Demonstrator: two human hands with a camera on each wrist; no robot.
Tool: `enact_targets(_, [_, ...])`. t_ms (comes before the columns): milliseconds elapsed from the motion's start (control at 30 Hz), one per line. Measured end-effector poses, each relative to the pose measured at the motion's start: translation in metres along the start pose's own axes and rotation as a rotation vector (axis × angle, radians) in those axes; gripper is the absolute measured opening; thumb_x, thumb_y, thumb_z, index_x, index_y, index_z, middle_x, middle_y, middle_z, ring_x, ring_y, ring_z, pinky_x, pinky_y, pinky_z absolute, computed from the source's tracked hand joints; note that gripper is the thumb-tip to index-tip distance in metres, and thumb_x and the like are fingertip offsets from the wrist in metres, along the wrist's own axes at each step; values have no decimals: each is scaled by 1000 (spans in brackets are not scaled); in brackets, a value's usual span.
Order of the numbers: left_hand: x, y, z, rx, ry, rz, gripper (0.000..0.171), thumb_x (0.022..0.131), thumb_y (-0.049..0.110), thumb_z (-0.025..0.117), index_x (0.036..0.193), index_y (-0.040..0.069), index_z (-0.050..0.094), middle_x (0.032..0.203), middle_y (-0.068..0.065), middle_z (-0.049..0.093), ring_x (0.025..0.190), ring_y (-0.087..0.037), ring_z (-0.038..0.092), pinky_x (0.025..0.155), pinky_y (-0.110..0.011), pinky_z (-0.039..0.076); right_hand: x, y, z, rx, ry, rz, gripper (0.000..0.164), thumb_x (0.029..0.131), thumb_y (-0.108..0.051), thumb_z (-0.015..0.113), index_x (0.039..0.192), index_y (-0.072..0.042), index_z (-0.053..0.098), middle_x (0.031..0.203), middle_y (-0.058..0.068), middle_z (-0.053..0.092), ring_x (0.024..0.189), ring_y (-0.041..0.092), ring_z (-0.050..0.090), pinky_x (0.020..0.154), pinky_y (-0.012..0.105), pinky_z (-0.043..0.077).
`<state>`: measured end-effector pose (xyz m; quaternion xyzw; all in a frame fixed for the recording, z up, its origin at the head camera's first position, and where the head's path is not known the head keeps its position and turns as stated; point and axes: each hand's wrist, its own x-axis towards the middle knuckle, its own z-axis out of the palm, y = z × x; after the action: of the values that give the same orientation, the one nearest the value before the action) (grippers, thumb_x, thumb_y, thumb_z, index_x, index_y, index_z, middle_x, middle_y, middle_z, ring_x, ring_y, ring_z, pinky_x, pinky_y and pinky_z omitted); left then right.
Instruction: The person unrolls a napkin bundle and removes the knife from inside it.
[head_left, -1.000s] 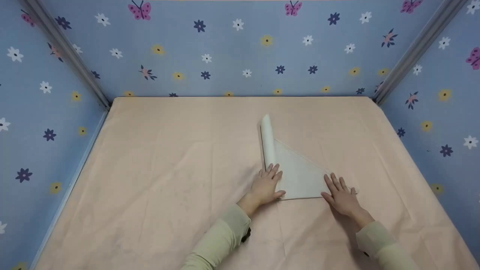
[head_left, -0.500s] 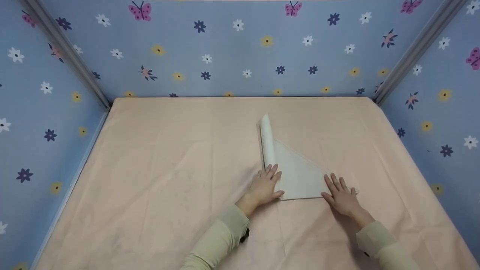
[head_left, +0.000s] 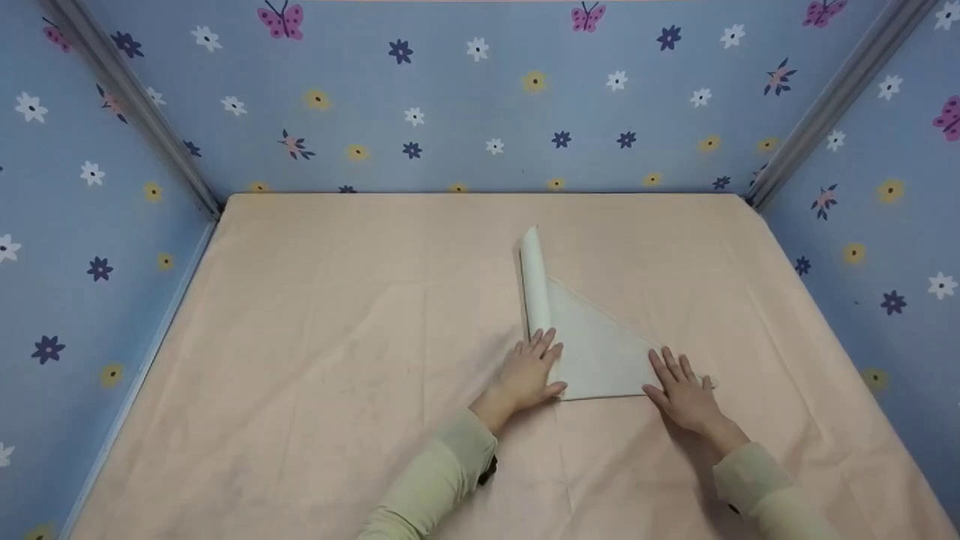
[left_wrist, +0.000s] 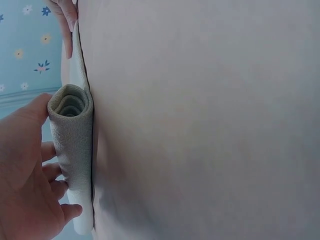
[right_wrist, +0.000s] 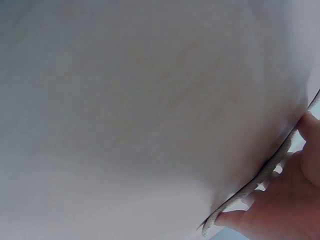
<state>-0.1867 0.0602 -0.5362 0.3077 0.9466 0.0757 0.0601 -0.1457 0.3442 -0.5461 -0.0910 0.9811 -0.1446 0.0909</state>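
From where I stand I can read no text, label, brand, number or sign: none on the mat (head_left: 600,352), none on the cloth (head_left: 300,337) under it, none on either sleeve (head_left: 442,472). Among the prints on the wall (head_left: 450,90), too, I make out no lettering.

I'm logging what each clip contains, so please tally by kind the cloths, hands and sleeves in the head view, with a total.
Cloth, pale and partly rolled: 1
Hands, the left hand and right hand: 2
Sleeves, the left sleeve and right sleeve: 2
Total: 5
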Motion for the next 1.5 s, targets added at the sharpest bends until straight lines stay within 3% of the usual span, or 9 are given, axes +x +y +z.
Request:
enact_targets(933, [-11,-14,-1,-138,-10,8,67,88,50,45,139,11,27,147,-9,13,132,-25,14,104,-43,20,-1,-1,-1,15,-37,7,65,93,-41,37,141,-3,16,145,22,8,129,45,3,88,72,3])
enact_targets(1100, [-12,-17,0,-141,-11,8,67,88,49,44,140,10,27,147,-9,13,133,-25,14,104,-43,20,-1,0,0,36,-12,2,66,93,-43,37,141,-4,17,145,22,8,128,45,3,88,72,0])
enact_targets(1300, [-16,-20,-1,-167,-11,4,67,88,49,45,140,11,26,147,-9,13,133,-25,13,104,-45,19,-3,3,5,72,58,-48,66,92,-48,34,143,-13,12,146,17,6,129,43,1,86,73,-1])
enact_targets(1500, [-18,-23,-3,-194,-24,-14,68,88,49,44,141,13,24,147,-8,11,133,-24,11,104,-44,18,0,0,1,42,-2,0,65,93,-42,38,141,-3,18,144,22,9,128,45,3,89,72,1])
